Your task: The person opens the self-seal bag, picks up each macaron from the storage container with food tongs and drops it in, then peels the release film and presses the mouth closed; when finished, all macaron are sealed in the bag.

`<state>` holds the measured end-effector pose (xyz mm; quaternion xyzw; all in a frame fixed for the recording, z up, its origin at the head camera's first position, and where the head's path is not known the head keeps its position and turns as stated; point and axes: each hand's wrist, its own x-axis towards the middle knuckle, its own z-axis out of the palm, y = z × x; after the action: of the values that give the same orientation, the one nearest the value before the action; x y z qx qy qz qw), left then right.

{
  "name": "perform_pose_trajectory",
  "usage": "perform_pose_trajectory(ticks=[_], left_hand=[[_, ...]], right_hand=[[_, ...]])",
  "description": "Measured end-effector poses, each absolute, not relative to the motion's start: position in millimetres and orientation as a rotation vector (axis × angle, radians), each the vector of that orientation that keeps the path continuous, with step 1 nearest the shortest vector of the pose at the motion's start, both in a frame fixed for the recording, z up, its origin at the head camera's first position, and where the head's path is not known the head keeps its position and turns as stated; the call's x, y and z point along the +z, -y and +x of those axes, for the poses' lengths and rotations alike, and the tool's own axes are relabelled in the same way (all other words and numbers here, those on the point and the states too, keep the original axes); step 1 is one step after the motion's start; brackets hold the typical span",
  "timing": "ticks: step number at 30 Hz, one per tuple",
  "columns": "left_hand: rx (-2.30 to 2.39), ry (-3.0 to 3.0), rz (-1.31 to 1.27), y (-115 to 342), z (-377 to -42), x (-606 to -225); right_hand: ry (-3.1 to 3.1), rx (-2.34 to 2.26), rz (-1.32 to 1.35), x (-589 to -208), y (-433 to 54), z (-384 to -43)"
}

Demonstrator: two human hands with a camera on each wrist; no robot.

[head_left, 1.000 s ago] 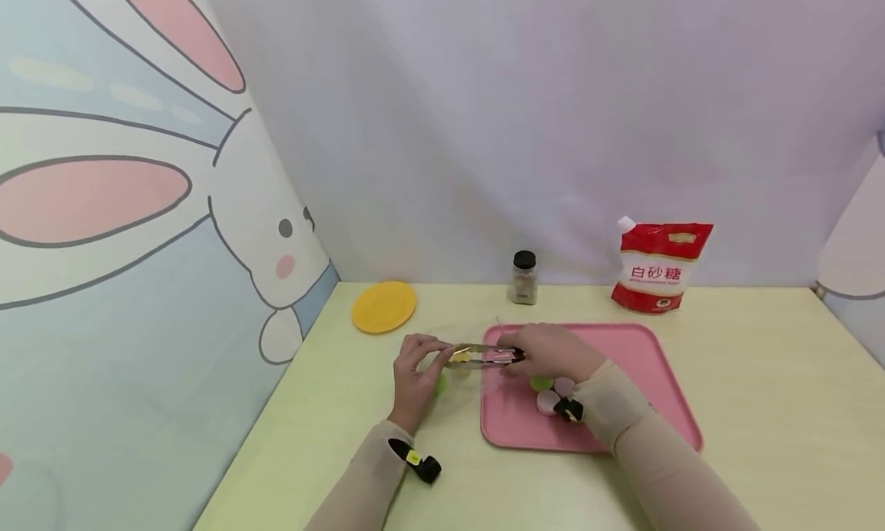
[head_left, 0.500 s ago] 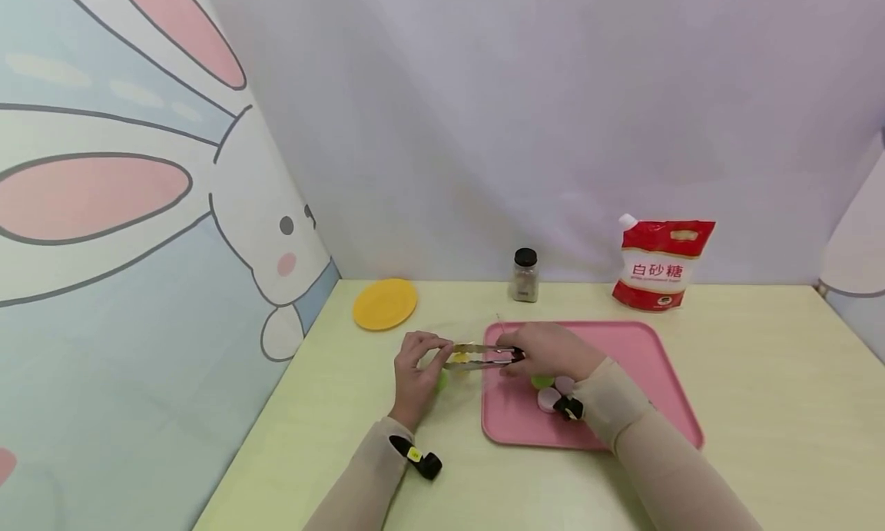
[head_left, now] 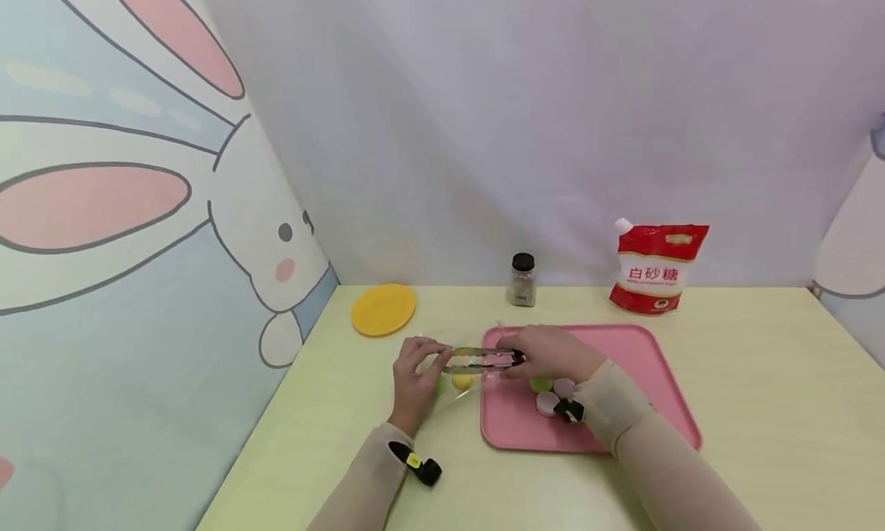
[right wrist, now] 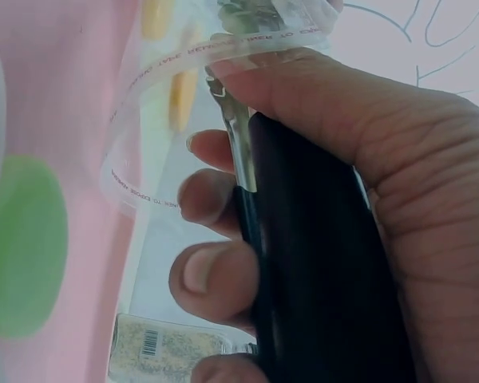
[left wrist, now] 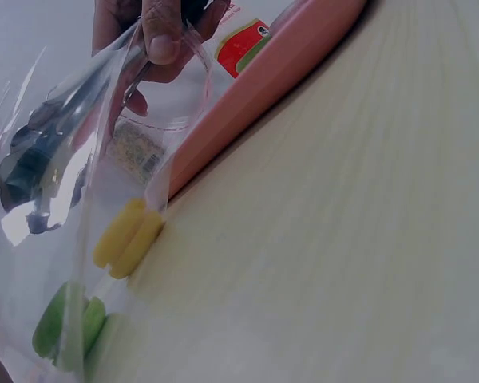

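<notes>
We grip the black-handled tongs (right wrist: 311, 247) in our right hand (head_left: 551, 351), its thumb and fingers wrapped about the handle. The metal arms reach sideways through the mouth of a clear plastic bag (left wrist: 32, 271), and their tips stand a little apart inside it. Our left hand (head_left: 415, 377) holds the bag between thumb and fingers beside those tips. The bag lies over the table (head_left: 774, 393) just left of the pink tray (head_left: 650, 362), its mouth, edged with small red print, reaching over the tray's left rim. Through the film we see a yellow cookie (left wrist: 128, 239) below the tongs and a green cookie (left wrist: 64, 327) farther in, near our left hand. On the tray, close to our right wrist, another green cookie (head_left: 541, 385) sits against two pale pink cookies (head_left: 547, 403). Toward the back of the table we have a yellow plate (head_left: 383, 310) at the left, a black-capped jar (head_left: 523, 285) behind the tray, and a red-and-white sugar pouch (head_left: 657, 270) standing upright farther right.
</notes>
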<state>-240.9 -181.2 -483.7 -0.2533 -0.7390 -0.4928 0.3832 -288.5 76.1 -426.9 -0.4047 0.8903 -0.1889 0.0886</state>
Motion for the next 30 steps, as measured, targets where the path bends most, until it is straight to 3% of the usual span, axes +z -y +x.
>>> perform_pose_trajectory(ticks=[23, 30], left_hand=[[-1.271, 1.899, -0.653, 181.1, -239.6, -483.0], [-1.264, 1.917, -0.628, 186.8, -253.7, -506.5]], right_hand=[[-2.718, -0.527, -1.153, -416.1, -89.1, -283.0], [-2.835, -0.436, -1.094, -412.5, -115.2, -276.1]])
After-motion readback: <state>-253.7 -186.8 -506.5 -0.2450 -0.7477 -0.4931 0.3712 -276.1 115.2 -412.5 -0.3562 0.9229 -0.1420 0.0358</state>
